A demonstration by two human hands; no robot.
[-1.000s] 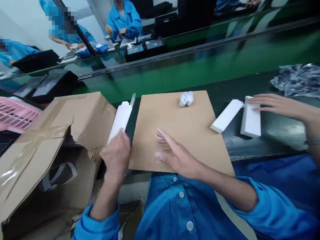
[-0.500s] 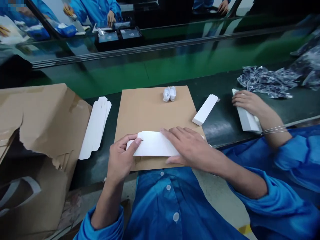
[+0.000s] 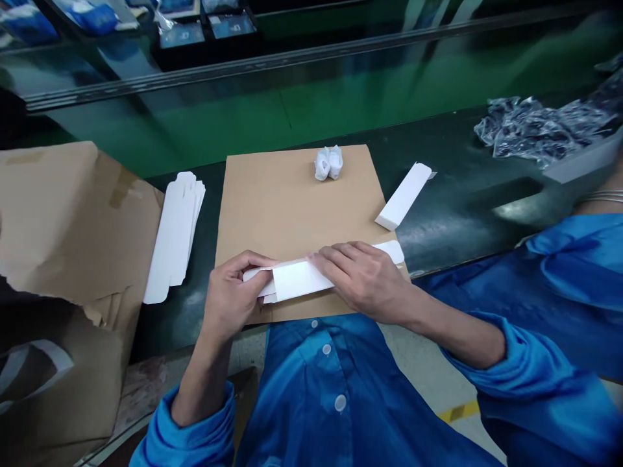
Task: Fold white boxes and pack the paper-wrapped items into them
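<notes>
A long white carton (image 3: 302, 280), partly folded, lies across the near part of a brown cardboard sheet (image 3: 272, 201). My left hand (image 3: 233, 285) pinches its left end, thumb in front and fingers behind, where end flaps stick out. My right hand (image 3: 363, 275) is closed over the carton's right half, and a white flap shows beyond the knuckles. Near the sheet's far edge sit two small white wrapped bundles (image 3: 329, 163), side by side. A formed white box (image 3: 403, 196) rests by the sheet's right edge with one small flap out.
To the left, flat white carton blanks (image 3: 176, 240) lie stacked beside a torn cardboard box (image 3: 82, 214). Clear plastic bags (image 3: 545, 130) are heaped at the right. A neighbouring person's blue sleeve (image 3: 579, 253) and white box (image 3: 586, 159) are at the right edge.
The carton in my hands has gone from a flat face to a squarer, tilted shape with open end flaps. The neighbour's hand moved right with its box. My view has tipped down.
</notes>
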